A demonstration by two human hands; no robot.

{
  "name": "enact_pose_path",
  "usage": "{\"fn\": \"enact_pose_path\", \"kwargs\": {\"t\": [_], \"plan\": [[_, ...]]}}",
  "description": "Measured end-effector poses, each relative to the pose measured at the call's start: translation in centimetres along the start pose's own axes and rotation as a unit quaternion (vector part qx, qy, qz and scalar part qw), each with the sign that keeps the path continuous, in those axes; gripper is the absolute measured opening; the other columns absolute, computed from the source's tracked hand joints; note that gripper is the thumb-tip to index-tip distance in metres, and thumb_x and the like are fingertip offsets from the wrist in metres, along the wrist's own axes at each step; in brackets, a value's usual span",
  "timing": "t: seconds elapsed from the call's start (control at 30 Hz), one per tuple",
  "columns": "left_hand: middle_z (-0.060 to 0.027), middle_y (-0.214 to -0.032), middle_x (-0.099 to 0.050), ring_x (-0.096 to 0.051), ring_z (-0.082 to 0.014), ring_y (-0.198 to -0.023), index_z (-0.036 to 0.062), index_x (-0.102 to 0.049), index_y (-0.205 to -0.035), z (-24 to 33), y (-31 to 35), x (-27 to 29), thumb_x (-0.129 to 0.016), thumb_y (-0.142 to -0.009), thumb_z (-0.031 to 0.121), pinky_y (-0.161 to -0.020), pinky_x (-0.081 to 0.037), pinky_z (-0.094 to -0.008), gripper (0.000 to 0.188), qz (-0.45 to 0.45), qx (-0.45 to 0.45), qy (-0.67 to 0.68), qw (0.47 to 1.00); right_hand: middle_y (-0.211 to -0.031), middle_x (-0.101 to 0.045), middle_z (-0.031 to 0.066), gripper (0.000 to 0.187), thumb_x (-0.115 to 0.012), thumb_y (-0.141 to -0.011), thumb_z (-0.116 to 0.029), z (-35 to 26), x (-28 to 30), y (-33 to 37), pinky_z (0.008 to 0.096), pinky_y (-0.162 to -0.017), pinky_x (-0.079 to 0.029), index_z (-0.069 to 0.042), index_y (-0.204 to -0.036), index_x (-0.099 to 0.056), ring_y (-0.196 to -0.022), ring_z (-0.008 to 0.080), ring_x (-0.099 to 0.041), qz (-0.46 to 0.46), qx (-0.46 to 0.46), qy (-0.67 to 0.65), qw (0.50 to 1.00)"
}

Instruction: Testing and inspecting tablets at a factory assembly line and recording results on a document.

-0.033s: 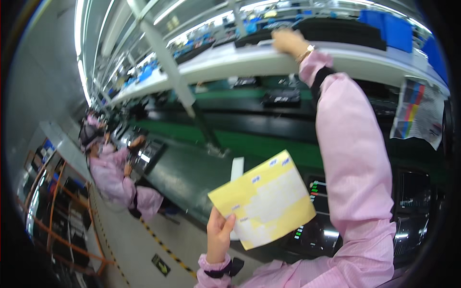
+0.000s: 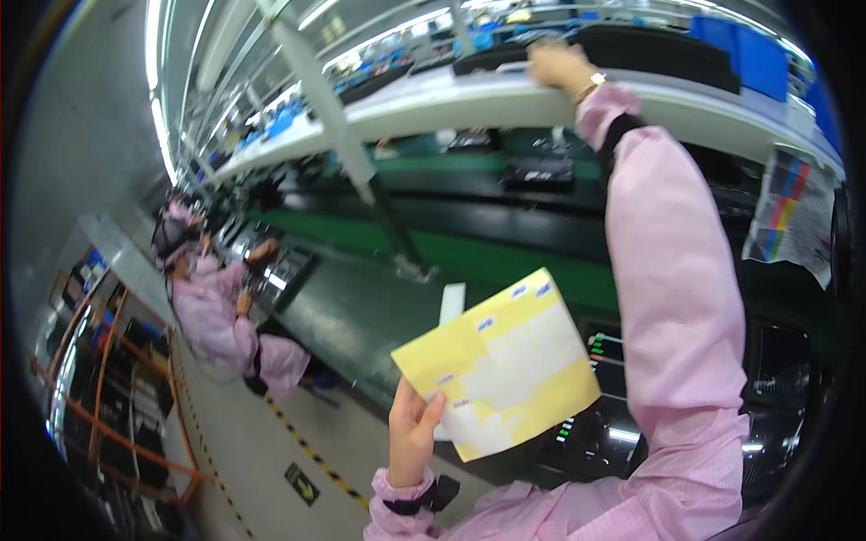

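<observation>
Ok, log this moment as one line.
left hand: holding yellow sheet | right hand: at white shelf, grip unclear | co-worker: at green bench, to the left

The view has shifted slightly, and the yellow sheet (image 2: 505, 365) sits higher in it (only just).

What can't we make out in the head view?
All head view:
Right hand: what it touches is too small, blurred.
Left hand: partly hidden behind yellow sheet.
White strip: partly covered by that sheet.
Dark panel: partly covered by sheet and right sleeve.
</observation>
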State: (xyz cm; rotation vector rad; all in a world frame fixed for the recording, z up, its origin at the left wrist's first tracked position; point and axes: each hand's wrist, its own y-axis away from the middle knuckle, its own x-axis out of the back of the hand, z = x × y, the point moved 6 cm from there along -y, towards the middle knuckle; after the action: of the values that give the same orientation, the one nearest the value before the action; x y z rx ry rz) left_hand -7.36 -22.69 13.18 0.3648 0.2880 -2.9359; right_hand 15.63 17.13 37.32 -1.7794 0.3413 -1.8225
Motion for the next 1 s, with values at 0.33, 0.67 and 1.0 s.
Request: {"fn": "enact_pose_path", "kwargs": {"t": [0.33,0.67,1.0], "plan": [[-0.0182,-0.133,-0.043,-0.047,-0.0241,-0.121,-0.0067,-0.022,-0.137,1.3,-0.4,0.8,-0.050,-0.082,-0.011,-0.099,-0.038,-0.0336,0.062,-0.015,0.009,0.025,1.000,-0.115,-0.058,0.0195,0.051,-0.044,-0.090,-0.046,2.2,-3.2,-2.2,0.0416,-0.093,-0.040,-0.005,-0.120,-0.055,-0.111,0.0338,-0.053,-0.122,-0.164,0.070,0.976],[-0.0159,-0.132,-0.044,-0.044,-0.0206,-0.122,-0.0049,-0.020,-0.138,1.1,0.0,0.7,-0.047,-0.088,-0.007,-0.101,-0.035,-0.0328,0.057,-0.080,0.016,0.030,0.996,-0.083,-0.065,0.0225,0.022,-0.052,-0.074,-0.012,4.7,0.8,1.0,0.0437,-0.069,-0.051,0.003,-0.080,-0.067,-0.081,0.0364,-0.064,0.030,-0.010,0.082,0.996],[-0.0166,-0.133,-0.043,-0.044,-0.0218,-0.123,-0.0055,-0.021,-0.138,-5.2,-1.0,-5.4,-0.048,-0.084,-0.010,-0.100,-0.037,-0.0329,0.061,-0.223,0.139,0.077,0.962,-0.099,-0.061,0.0178,0.034,-0.048,-0.087,-0.016,3.8,8.4,28.6,0.0325,-0.082,-0.046,0.001,-0.116,-0.053,-0.094,0.0257,-0.059,0.130,0.022,-0.073,0.989]]}}
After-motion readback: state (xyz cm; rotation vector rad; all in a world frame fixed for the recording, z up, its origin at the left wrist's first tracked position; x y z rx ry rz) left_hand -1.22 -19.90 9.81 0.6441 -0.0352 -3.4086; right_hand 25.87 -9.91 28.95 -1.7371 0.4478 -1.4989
